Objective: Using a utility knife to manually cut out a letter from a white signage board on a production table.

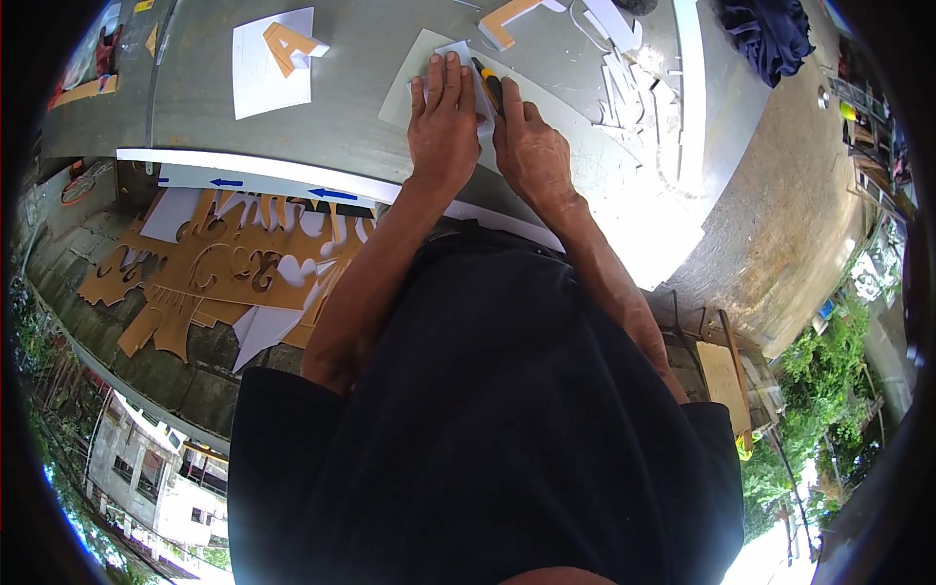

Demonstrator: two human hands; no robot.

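Note:
My left hand (447,132) lies flat, fingers stretched forward, pressing on a small white sheet piece (456,47). That piece rests on a larger pale board (399,96) on the grey tabletop (351,117). In my right hand (534,156) is a utility knife (490,86) with a black and yellow handle. Its front end points away from me, close beside my left fingertips, over the white piece. The blade tip is too small to make out. Left of my hands, a tan letter-shaped cutout (281,51) sits on a white sheet (250,83).
Thin white offcuts (624,93) are heaped at the right, with another tan and white cutout (499,27) at the back. Dark blue cloth (768,41) lies at the far right. Below the table's left edge, tan and white cut sheets (210,263) are piled up.

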